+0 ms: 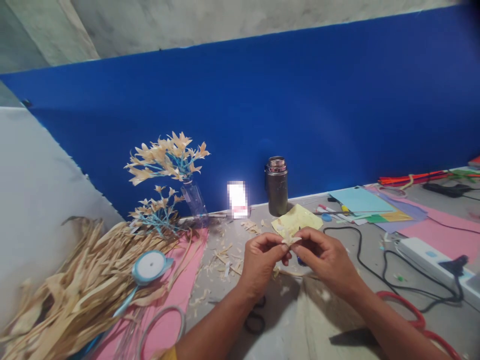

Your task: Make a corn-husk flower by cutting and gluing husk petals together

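Observation:
My left hand [262,260] pinches a small pale flower [290,240] that looks made of dried husk, with its pointed petals spread outward. From the other side, my right hand [325,254] also grips the flower, thumb and fingers meeting at its base. Both hands are raised over the table, just in front of a crumpled yellow paper [298,218]. Husk scraps [227,261] litter the tabletop left of my hands. Black scissors [255,322] lie partly hidden below my left forearm, and red-handled scissors [403,305] are partly covered by my right forearm.
Husk flowers [170,152] on blue stems stand in a clear bottle [194,200]. Dried husks [86,275] and a tape roll [151,267] lie on the left. A dark flask [277,190] stands behind. Coloured papers [362,201], a power strip [431,257] and cables occupy the right.

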{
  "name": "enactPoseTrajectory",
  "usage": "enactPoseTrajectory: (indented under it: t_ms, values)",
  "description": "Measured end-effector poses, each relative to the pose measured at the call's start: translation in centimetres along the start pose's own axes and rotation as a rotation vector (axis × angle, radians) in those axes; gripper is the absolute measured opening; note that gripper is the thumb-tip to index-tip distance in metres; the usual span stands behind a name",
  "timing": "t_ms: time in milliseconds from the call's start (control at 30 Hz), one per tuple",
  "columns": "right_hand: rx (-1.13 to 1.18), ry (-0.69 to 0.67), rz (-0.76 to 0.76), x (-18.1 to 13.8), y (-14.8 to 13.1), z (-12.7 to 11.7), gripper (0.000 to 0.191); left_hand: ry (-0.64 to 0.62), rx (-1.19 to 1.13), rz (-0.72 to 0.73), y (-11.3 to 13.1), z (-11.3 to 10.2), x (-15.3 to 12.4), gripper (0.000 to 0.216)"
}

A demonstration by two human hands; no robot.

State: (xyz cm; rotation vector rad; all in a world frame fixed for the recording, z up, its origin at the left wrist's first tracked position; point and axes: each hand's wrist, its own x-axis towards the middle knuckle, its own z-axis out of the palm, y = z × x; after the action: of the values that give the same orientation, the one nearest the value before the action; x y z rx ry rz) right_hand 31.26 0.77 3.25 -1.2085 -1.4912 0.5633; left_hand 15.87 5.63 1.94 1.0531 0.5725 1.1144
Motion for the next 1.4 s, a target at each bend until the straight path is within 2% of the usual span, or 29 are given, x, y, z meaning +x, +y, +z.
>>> enactPoseTrajectory:
  t_ms: [233, 400, 567, 767, 1167, 1400]
  values:
    - [-0.013, 0.029, 0.01, 0.0, 0.1, 0.6, 0.018, 0.052, 0.046, 0.041, -0.2, 0.2, 0.1, 0.017]
    - [-0.014, 0.053, -0.019, -0.1, 0.3, 0.6, 0.017, 0.024, 0.066, 0.038, -0.1, 0.3, 0.0, 0.016]
    - [-0.054, 0.101, -0.131, -0.2, 0.1, 0.5, 0.016, -0.044, -0.006, 0.018, 0.1, 0.1, -0.1, 0.021]
    - [-0.15, 0.097, -0.361, -0.3, 0.1, 0.6, 0.017, -0.091, -0.043, -0.02, 0.1, -0.6, 0.2, 0.024]
    - [-0.203, 0.069, -0.52, -0.3, 0.5, 0.5, 0.018, -0.103, 0.027, -0.037, 0.0, -1.0, 0.5, 0.027]
    - [-0.187, 0.104, -0.55, -0.2, 0.5, 0.7, 0.017, -0.123, -0.071, -0.071, -0.2, -0.9, 0.3, 0.029]
